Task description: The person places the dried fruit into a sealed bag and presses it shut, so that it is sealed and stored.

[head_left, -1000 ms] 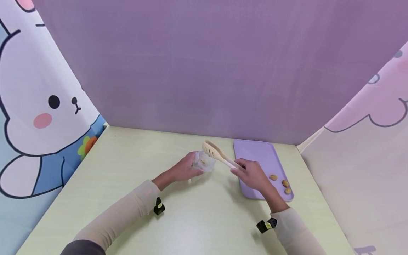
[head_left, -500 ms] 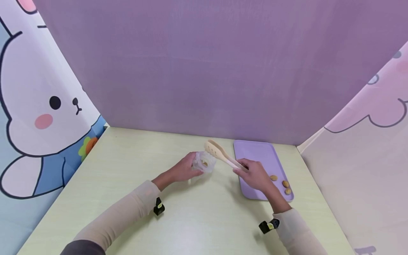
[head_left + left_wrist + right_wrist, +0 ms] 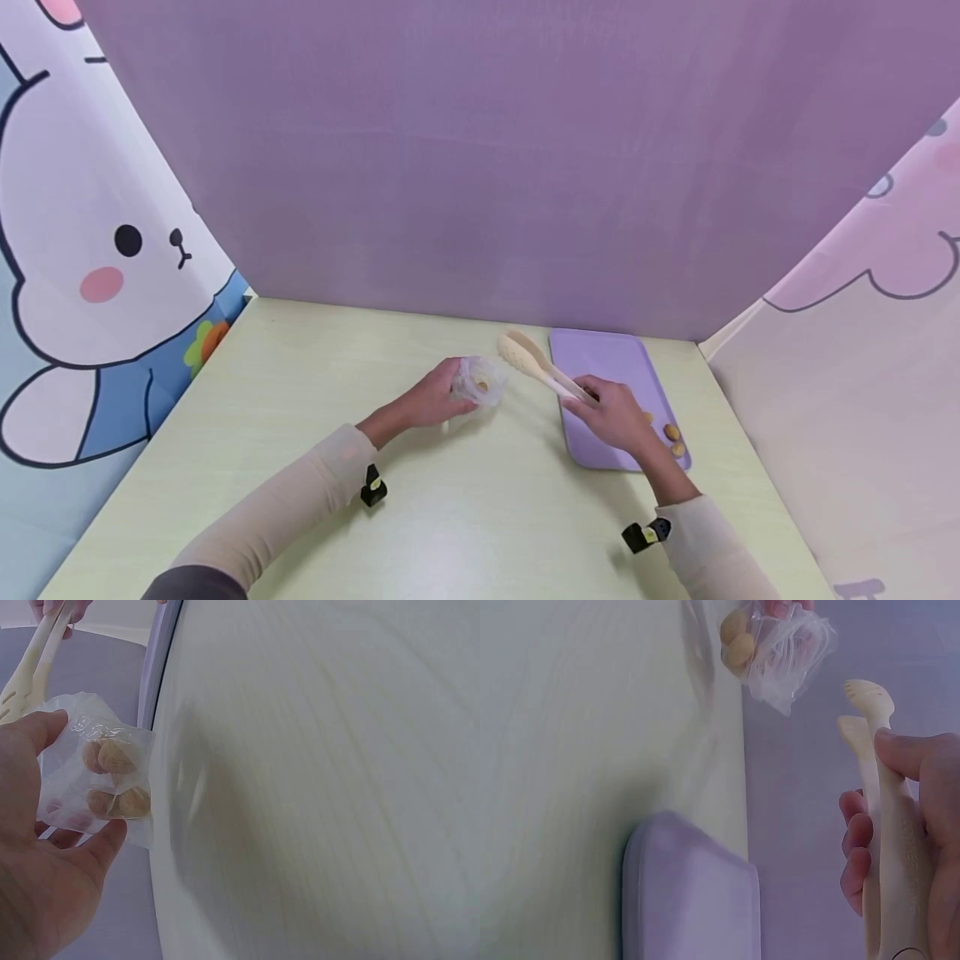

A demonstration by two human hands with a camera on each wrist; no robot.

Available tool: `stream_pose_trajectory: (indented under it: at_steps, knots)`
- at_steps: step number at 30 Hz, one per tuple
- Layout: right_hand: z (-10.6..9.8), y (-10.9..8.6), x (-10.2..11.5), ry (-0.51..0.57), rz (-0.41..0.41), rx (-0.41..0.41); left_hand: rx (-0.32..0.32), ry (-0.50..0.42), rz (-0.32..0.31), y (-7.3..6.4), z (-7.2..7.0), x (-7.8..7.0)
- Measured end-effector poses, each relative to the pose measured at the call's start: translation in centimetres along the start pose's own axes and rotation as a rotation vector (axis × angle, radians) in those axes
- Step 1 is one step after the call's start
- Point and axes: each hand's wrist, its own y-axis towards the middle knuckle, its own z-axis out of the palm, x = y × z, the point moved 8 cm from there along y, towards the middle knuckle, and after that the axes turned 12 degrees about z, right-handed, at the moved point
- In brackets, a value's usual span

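My left hand (image 3: 435, 396) holds a clear plastic bag (image 3: 480, 382) upright over the table, its mouth spread. Inside, several brown, walnut-like nuts (image 3: 116, 756) show through the plastic in the left wrist view. My right hand (image 3: 613, 417) grips cream-coloured tongs (image 3: 536, 362), thumb on one arm and fingers round the other. The slotted heads of the tongs point toward the bag, stand a little apart and have nothing between them. Under the right hand lies a purple tray (image 3: 600, 354), with brown nuts (image 3: 671, 432) in its near right corner; one is partly hidden by that hand.
The pale wooden table (image 3: 420, 517) ends at a purple backdrop (image 3: 465, 167) behind. Printed curtains (image 3: 90, 208) flank it on both sides. Bare tabletop lies between the bag and the tray.
The right hand and tongs have drawn back to the right, away from the bag's mouth and further over the tray. The left hand and bag have stayed in place.
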Motion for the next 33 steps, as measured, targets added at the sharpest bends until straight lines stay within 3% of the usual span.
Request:
stream_pose_trajectory:
  at_steps: [14, 22, 33]
  knots:
    - [-1.4, -0.5, -3.0, -0.049, 0.028, -0.064, -0.008, -0.018, 0.000, -0.1, -0.2, 0.3]
    - [-2.8, -1.4, -5.0, -0.039, 0.102, -0.047, -0.004, -0.008, 0.001, -0.3, -0.4, 0.3]
    - [-4.4, -2.6, -7.9, -0.094, 0.146, -0.101, -0.007, -0.009, -0.006, -0.4, -0.6, 0.2]
